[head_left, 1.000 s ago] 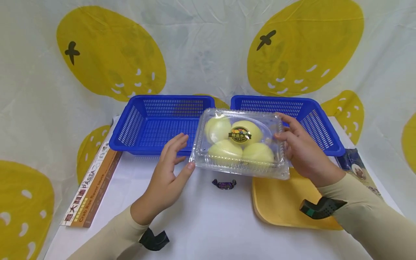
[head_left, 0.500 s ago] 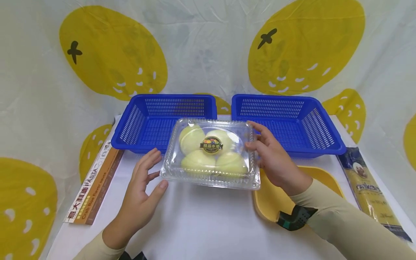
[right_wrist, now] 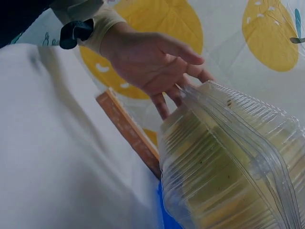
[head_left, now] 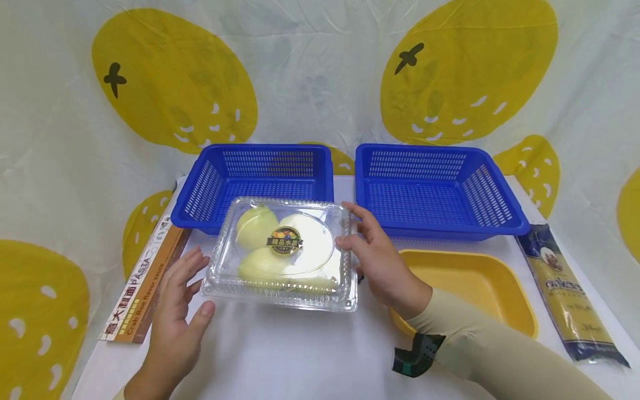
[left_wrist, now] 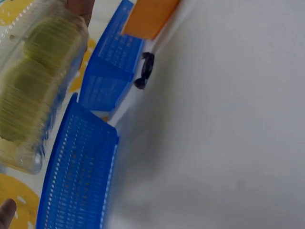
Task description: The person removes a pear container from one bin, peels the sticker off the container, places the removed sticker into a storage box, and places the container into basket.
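A clear plastic clamshell box (head_left: 280, 253) of pale yellow-green round fruit, with a black label on its lid, is held up above the white table. My right hand (head_left: 387, 264) grips its right edge, thumb on the lid and fingers beneath. My left hand (head_left: 177, 322) is beside the left edge, fingers spread and loosely bent, fingertips right at the rim. In the right wrist view, the left hand (right_wrist: 152, 64) shows its palm to the box (right_wrist: 224, 162). A small dark wrapped candy (left_wrist: 145, 70) lies on the table in the left wrist view.
Two blue plastic baskets, a left one (head_left: 197, 225) and a right one (head_left: 450, 230), stand at the back. A yellow tray (head_left: 465, 283) lies front right, with a pasta bag (head_left: 570, 294) beyond it. A long pasta box (head_left: 142, 283) lies along the left side.
The fruit box has moved left and toward me, held in my right hand. My left hand has moved left and down alongside it. The yellow tray is more exposed now.
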Demonstrator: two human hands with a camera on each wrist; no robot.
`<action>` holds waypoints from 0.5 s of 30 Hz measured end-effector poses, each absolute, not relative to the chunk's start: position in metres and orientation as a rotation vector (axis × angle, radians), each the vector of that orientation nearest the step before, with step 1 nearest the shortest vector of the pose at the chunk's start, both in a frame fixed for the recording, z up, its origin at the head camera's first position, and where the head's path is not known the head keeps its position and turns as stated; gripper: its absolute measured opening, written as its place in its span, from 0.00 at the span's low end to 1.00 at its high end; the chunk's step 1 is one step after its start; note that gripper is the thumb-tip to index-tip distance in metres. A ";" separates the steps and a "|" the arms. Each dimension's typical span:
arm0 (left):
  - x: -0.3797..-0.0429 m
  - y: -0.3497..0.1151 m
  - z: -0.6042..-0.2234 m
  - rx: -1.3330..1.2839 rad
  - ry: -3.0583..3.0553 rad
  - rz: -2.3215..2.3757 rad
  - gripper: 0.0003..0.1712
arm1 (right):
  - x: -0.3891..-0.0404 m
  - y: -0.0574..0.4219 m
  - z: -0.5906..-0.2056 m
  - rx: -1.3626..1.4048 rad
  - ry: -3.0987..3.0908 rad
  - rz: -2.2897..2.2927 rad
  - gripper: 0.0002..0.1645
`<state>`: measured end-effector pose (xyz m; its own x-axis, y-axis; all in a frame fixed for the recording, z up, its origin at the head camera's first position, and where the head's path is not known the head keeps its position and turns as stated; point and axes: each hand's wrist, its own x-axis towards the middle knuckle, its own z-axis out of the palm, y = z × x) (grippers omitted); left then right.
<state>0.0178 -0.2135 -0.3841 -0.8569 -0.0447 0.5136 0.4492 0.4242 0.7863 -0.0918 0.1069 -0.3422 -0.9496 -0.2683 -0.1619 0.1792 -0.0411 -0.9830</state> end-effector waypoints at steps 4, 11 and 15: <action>0.027 -0.226 -0.391 -0.385 -2.100 -1.533 0.38 | -0.084 0.095 -0.347 -0.084 1.907 -2.065 0.43; 0.039 -0.239 -0.406 -0.376 -1.950 -1.721 0.35 | -0.071 0.071 -0.360 -0.056 1.883 -2.049 0.44; 0.042 -0.248 -0.415 -0.391 -1.998 -1.614 0.33 | -0.063 0.059 -0.369 -0.030 1.896 -2.019 0.45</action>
<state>0.0421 -0.2482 -0.4148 -0.8140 -0.1060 0.5711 0.5360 0.2417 0.8089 -0.0632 0.0589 -0.3689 -0.9315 -0.2790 -0.2331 0.2501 -0.0264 -0.9679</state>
